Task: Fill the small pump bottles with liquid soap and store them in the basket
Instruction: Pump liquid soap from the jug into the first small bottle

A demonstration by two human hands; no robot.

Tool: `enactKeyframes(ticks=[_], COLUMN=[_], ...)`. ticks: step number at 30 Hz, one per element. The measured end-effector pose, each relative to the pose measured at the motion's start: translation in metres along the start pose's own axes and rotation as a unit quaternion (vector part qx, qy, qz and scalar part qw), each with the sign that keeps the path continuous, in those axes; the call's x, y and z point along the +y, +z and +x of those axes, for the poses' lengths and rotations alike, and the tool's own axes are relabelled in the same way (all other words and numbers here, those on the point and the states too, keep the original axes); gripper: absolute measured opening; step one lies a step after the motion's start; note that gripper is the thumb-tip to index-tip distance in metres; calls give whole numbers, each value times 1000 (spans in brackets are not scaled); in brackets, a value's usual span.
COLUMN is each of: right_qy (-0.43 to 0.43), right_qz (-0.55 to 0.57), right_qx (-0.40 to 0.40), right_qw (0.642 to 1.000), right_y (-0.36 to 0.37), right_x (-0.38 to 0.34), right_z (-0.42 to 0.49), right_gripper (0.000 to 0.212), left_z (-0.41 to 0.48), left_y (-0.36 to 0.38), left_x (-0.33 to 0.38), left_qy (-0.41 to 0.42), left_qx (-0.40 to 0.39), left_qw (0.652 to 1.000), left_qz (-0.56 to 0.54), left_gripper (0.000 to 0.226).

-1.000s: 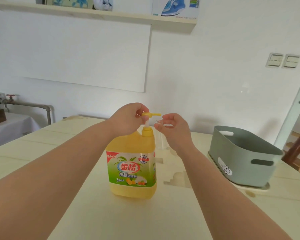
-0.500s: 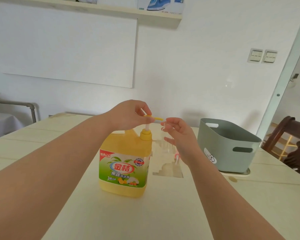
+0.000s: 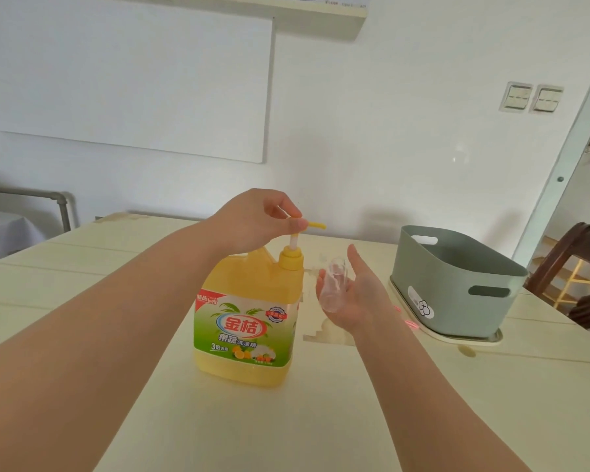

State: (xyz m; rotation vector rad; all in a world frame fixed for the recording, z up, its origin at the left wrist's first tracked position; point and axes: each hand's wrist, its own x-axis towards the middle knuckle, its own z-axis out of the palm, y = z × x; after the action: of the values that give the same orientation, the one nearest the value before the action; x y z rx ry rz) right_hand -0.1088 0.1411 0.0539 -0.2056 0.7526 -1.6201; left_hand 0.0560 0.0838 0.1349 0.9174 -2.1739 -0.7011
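Note:
A big yellow liquid soap jug (image 3: 249,321) with a pump stands mid-table. My left hand (image 3: 256,219) pinches the yellow pump head (image 3: 315,226), which is raised on its white stem. Just right of the jug and below the spout, my right hand (image 3: 353,291) has its palm turned up and its fingers straight. A small clear bottle (image 3: 332,286) without a pump lies tilted across the palm, and the thumb holds it there. I cannot tell whether any soap is in it. The grey-green basket (image 3: 457,311) sits at the right on a pale tray.
The pale table (image 3: 321,420) runs back to the white wall. Small pink items (image 3: 411,323) lie between my right hand and the basket's tray (image 3: 464,339). A dark wooden chair (image 3: 579,243) stands past the table's right edge.
My right hand has dropped from the spout with the clear bottle, tipped it and straightened its fingers. The left hand stays on the pump head. The camera has turned right and down.

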Motion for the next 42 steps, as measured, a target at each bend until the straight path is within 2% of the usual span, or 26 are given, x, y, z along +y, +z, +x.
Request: enactKeyframes(ticks=[2,6,11,12,15,18,24,29,32,38,42], right_qy=[7,-34,-63,-76,-139,-178,-121,-156,-169,-187,-190], right_qz=[-31,-123,-109,-107,-144,-191,-201,-200,-208,-168,-160], right_qx=[-18,-50,-75,-79,-64,-41,-70,-88,-89,-84,-77], right_qw=[999,991,989,988,978,965,969,963,959,964,965], right_y=[0,3,3,3,0,-3,-1,-4,-5,-6,-3], right_x=[0,-5,-3,-2,-2,-7,-13,-18,-21,-22,-24], right_z=[-2,-4,5,5,7,6,0,-1,-1,5,5], right_gripper=[30,27,11,12,37,28,9,19,32,7,22], left_z=[1,2,4,4,5,6,10,12,13,15,16], left_y=[1,2,3,3,3,4,7,8,9,10,13], left_x=[-1,-2,-5,-5,-6,-6,-9,-11,-12,-13,-13], left_qy=[-3,-2,1,1,-3,-4,-4,-6,-5,-8,-9], left_qx=[4,7,13,13,13,14,18,19,18,20,37], left_qw=[1000,1000,1000,1000,1000,1000,1000,1000,1000,1000,999], left_qz=[4,5,1,1,1,4,5,3,7,6,1], left_gripper=[22,23,22,22,23,23,21,22,22,20,22])
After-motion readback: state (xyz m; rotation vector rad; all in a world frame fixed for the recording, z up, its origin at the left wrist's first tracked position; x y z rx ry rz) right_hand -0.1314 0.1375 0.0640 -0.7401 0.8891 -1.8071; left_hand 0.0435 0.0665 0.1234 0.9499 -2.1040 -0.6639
